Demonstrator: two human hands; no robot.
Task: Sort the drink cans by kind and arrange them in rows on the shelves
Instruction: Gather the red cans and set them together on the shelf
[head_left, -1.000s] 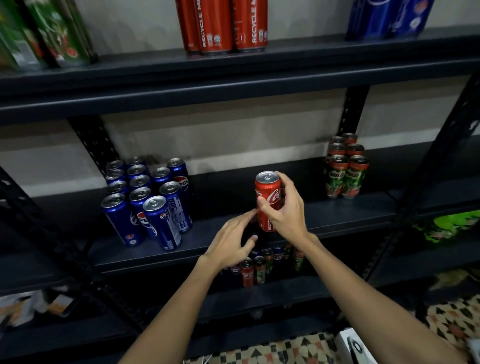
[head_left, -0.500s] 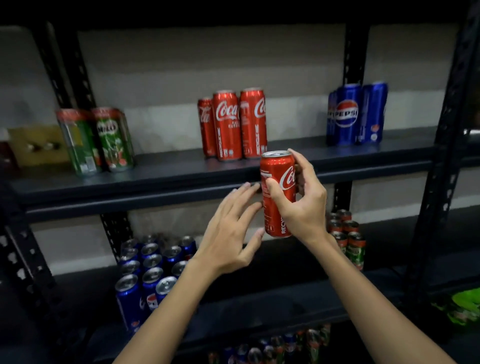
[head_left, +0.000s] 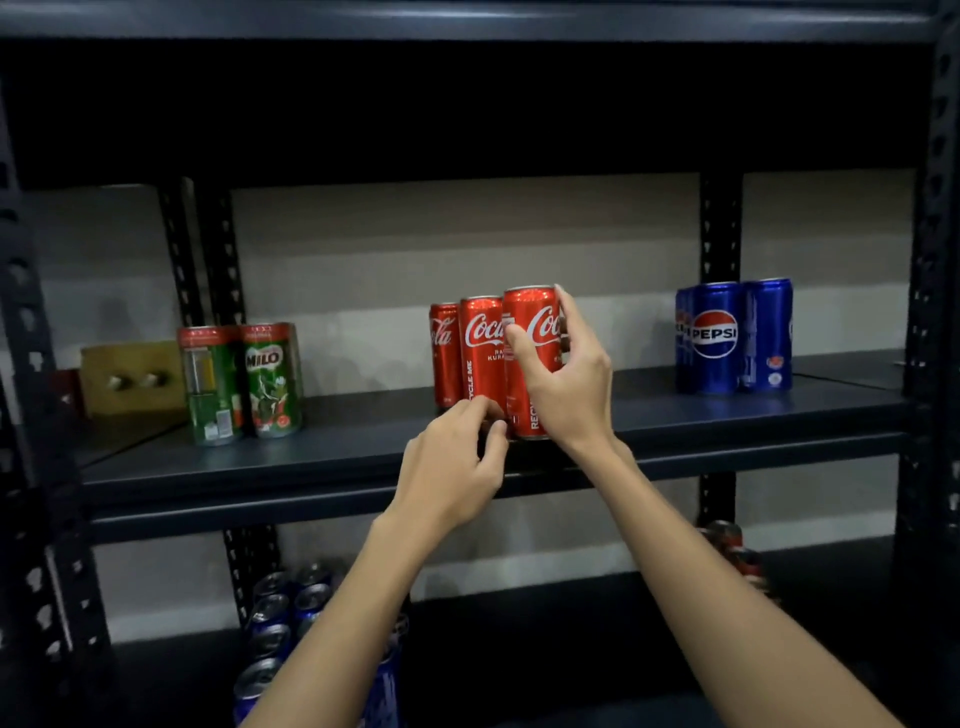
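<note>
A storeroom or shop stockroom: dark metal shelving (head_left: 467, 457) is standing against a bare wall (head_left: 467, 244), holding grouped Milo cans (head_left: 241, 382), Coca-Cola cans (head_left: 480, 353) and Pepsi cans (head_left: 732, 335).

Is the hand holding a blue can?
No, the right hand grips a red cola can, while the blue cans stand untouched farther right on the shelf.

On the middle shelf (head_left: 363, 447) you have open room between the Milo cans (head_left: 244, 382) and Coca-Cola cans (head_left: 480, 353), and again rightward before the Pepsi cans (head_left: 732, 335); uprights (head_left: 719, 228) stand behind.
</note>
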